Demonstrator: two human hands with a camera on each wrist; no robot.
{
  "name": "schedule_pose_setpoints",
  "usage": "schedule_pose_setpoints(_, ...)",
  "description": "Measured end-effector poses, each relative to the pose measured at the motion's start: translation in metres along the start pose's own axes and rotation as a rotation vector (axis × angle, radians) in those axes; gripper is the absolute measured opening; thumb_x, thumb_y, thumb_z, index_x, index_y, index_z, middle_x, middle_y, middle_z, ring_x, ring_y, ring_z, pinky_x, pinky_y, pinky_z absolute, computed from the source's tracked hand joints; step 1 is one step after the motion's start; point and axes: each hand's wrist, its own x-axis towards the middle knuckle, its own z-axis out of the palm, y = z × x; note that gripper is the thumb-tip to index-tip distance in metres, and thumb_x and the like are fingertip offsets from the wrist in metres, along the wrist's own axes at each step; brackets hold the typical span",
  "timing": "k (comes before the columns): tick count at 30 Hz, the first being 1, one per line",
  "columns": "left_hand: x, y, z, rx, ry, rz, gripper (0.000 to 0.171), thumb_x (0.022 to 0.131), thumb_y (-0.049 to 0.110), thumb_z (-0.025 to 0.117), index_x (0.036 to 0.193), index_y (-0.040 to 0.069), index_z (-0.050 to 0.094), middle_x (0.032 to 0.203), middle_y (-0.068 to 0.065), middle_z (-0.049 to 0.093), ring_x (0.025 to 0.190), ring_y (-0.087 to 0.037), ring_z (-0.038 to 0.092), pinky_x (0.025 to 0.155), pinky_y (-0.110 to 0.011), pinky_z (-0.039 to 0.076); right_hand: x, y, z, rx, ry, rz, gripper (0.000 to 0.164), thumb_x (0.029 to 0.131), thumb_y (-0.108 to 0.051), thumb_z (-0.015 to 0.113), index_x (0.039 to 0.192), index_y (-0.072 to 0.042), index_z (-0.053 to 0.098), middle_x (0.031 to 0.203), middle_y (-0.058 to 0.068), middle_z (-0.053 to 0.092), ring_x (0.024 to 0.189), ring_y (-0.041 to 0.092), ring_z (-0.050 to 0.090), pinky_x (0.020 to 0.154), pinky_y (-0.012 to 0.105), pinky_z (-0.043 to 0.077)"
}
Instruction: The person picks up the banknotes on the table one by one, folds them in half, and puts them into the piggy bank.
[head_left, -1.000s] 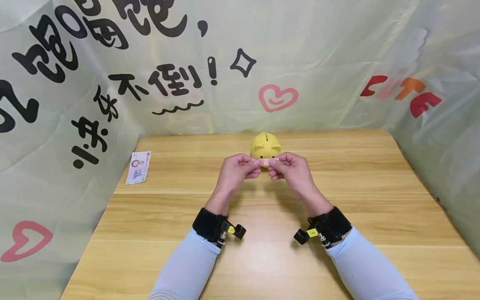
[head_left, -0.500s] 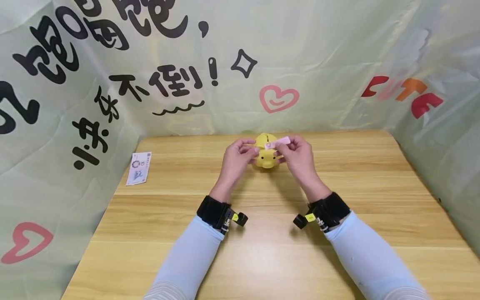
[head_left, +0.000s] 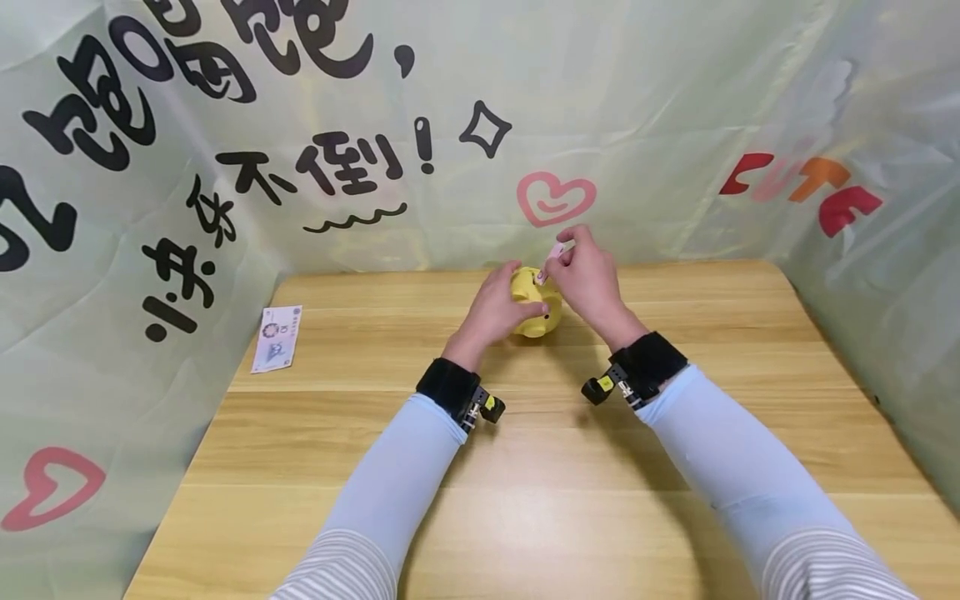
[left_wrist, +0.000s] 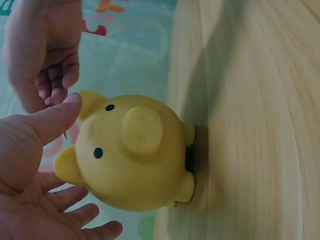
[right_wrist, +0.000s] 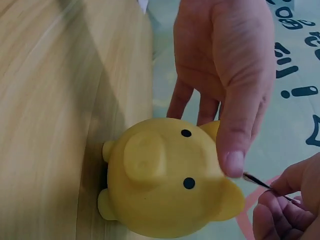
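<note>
A yellow piggy bank (head_left: 526,289) stands on its feet near the back of the table, its snout toward me. My left hand (head_left: 493,307) spans its left side, the thumb over the head by an ear and the fingers fairly straight along the far side. Above the pig's top, my right hand (head_left: 591,279) pinches a narrow folded pink banknote (head_left: 556,251) between thumb and fingers. The note's lower end is right at the coin slot. In the right wrist view, the folded note (right_wrist: 256,180) shows edge-on beside my left thumb.
Another pink banknote (head_left: 277,339) lies flat at the table's left edge. The wooden table (head_left: 570,517) backs onto a pale printed curtain (head_left: 637,108), which also rises along both sides. Each wrist wears a black strap with a small camera.
The left hand has let go of the folded banknote and moved onto the piggy bank. The right hand has lifted the note and tilted it toward the slot.
</note>
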Motion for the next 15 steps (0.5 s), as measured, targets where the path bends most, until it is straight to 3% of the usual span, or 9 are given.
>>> schedule_pose_setpoints(7, 0.003, -0.001, 0.003, 0.055, -0.016, 0.022, 0.088, 0.089, 0.036, 0.086, 0.159, 0.009, 0.04, 0.152, -0.01, 0.053, 0.127, -0.024, 0.056, 0.109, -0.04, 0.051, 0.007, -0.006, 0.01, -0.126, -0.042, -0.033, 0.04, 0.103, -0.016, 0.06, 0.14, -0.003, 0.052, 0.094, 0.011, 0.075, 0.069, 0.03, 0.066, 0.06, 0.039, 0.051)
schedule_pose_setpoints(15, 0.004, -0.001, 0.006, 0.093, -0.013, 0.014, 0.082, 0.091, 0.036, 0.085, 0.157, 0.01, 0.044, 0.148, -0.006, 0.056, 0.119, -0.022, 0.057, 0.104, -0.038, 0.052, 0.014, -0.01, 0.016, -0.153, -0.05, -0.047, 0.036, 0.105, -0.018, 0.063, 0.139, -0.006, 0.054, 0.101, 0.013, 0.075, 0.079, 0.032, 0.071, 0.069, 0.044, 0.057)
